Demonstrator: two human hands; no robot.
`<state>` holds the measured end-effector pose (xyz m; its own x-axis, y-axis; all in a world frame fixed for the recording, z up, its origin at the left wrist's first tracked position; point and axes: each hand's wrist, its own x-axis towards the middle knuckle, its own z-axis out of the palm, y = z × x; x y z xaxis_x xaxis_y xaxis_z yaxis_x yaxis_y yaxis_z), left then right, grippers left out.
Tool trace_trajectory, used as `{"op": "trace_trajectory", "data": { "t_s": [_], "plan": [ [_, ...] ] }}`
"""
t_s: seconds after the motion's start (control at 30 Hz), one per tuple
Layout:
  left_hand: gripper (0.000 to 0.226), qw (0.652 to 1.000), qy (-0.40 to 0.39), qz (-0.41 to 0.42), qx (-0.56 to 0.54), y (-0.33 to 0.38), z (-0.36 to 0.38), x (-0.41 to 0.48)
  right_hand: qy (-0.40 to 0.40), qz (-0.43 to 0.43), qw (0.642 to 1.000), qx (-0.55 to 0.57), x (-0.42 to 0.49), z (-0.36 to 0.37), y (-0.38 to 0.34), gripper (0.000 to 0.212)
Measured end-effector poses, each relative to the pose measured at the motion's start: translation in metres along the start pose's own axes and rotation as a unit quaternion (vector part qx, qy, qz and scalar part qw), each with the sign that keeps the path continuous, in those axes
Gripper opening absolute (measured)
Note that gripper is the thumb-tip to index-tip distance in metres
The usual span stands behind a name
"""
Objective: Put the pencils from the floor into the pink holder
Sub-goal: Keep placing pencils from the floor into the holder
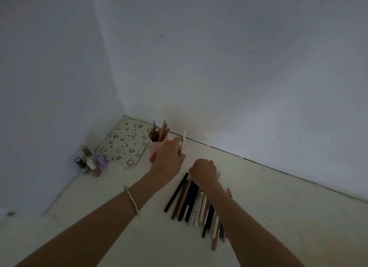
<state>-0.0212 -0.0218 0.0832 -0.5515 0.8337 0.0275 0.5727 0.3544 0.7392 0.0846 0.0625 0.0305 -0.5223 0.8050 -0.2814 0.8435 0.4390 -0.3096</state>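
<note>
A pink holder stands on the floor near the wall, with several pencils sticking out of its top. My left hand is just right of the holder and pinches a white pencil that points upward. A row of several pencils in black, brown, cream and pink lies on the floor in front of me. My right hand hovers over the far end of that row with its fingers curled; what it grips is hidden under the hand.
A patterned cloth mat lies in the corner behind the holder. Several nail polish bottles stand to the left by the side wall. White walls close in the back and left.
</note>
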Motion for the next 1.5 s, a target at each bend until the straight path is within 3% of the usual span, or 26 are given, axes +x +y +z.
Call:
{"op": "trace_trajectory", "data": {
  "t_s": [0.1, 0.2, 0.33, 0.43, 0.5, 0.67, 0.77, 0.83, 0.93, 1.07, 1.2, 1.33, 1.4, 1.5],
  "plan": [
    [0.073, 0.995, 0.019, 0.006, -0.101, 0.002, -0.018, 0.005, -0.01, 0.03, 0.994, -0.104, 0.002, 0.017, -0.003, 0.034],
    [0.08, 0.991, 0.052, 0.018, -0.121, -0.003, -0.031, 0.001, 0.001, 0.034, 0.995, -0.099, 0.003, 0.033, -0.005, 0.031],
    [0.072, 0.977, 0.16, 0.031, -0.135, -0.016, -0.06, 0.004, 0.018, 0.096, 0.993, 0.068, 0.014, 0.023, -0.013, 0.035],
    [0.068, 0.953, 0.274, 0.021, -0.131, -0.027, -0.089, 0.02, 0.096, 0.094, 0.959, 0.251, 0.024, -0.006, -0.012, 0.028],
    [0.063, 0.944, 0.298, 0.015, -0.141, -0.031, -0.094, 0.029, 0.161, 0.066, 0.935, 0.308, 0.024, -0.029, -0.014, 0.018],
    [0.051, 0.959, 0.259, 0.032, -0.107, -0.035, -0.074, 0.045, 0.29, -0.057, 0.886, 0.357, 0.016, -0.079, -0.032, 0.003],
    [0.033, 0.973, 0.222, 0.055, 0.0, -0.043, -0.06, 0.047, 0.328, -0.115, 0.852, 0.391, 0.009, -0.101, -0.046, 0.014],
    [0.024, 0.956, 0.249, 0.086, 0.128, -0.051, -0.056, 0.046, 0.339, -0.155, 0.835, 0.405, 0.005, -0.109, -0.058, 0.019],
    [0.036, 0.945, 0.288, 0.074, 0.138, -0.055, -0.061, 0.041, 0.333, -0.207, 0.823, 0.411, 0.003, -0.108, -0.08, 0.018],
    [0.046, 0.955, 0.269, 0.08, 0.093, -0.054, -0.073, 0.036, 0.297, -0.23, 0.86, 0.346, 0.005, -0.08, -0.094, 0.022],
    [0.045, 0.969, 0.238, 0.064, 0.011, -0.045, -0.073, 0.028, 0.236, -0.224, 0.904, 0.276, 0.009, -0.046, -0.089, 0.009],
    [0.021, 0.972, 0.222, 0.075, -0.019, -0.023, -0.059, 0.014, 0.282, -0.208, 0.899, 0.261, 0.005, -0.04, -0.072, 0.021],
    [0.011, 0.983, 0.164, 0.084, -0.016, -0.015, -0.042, 0.004, 0.287, -0.183, 0.899, 0.275, 0.004, -0.045, -0.059, 0.023],
    [0.008, 0.996, 0.004, 0.034, 0.077, -0.017, -0.003, -0.01, 0.259, -0.136, 0.911, 0.291, 0.0, -0.05, -0.037, 0.028]
  ]
}}
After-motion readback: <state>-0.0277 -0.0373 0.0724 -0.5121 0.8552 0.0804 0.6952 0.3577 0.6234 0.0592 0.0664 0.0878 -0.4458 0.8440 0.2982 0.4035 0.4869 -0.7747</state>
